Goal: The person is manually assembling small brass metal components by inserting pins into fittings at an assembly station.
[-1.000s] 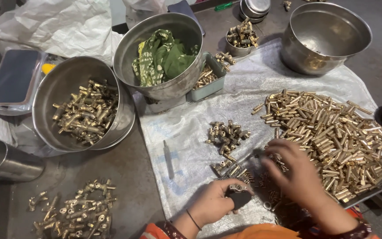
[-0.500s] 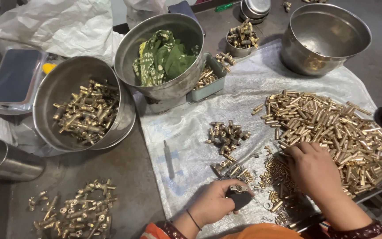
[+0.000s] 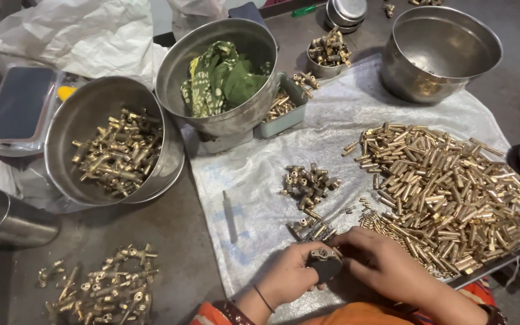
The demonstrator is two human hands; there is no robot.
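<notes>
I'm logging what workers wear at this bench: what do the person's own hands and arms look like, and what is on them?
Both hands are bare, no gloves. The left hand has a thin dark band around the wrist and darker bangles just behind it. The right hand shows a dark bangle at the wrist near the picture's edge. Orange cloth with some red shows at the bottom edge, near both forearms. No rings can be made out.

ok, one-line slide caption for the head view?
Both hands, left hand and right hand, meet over a small dark block beside a heap of brass tubes.
</notes>
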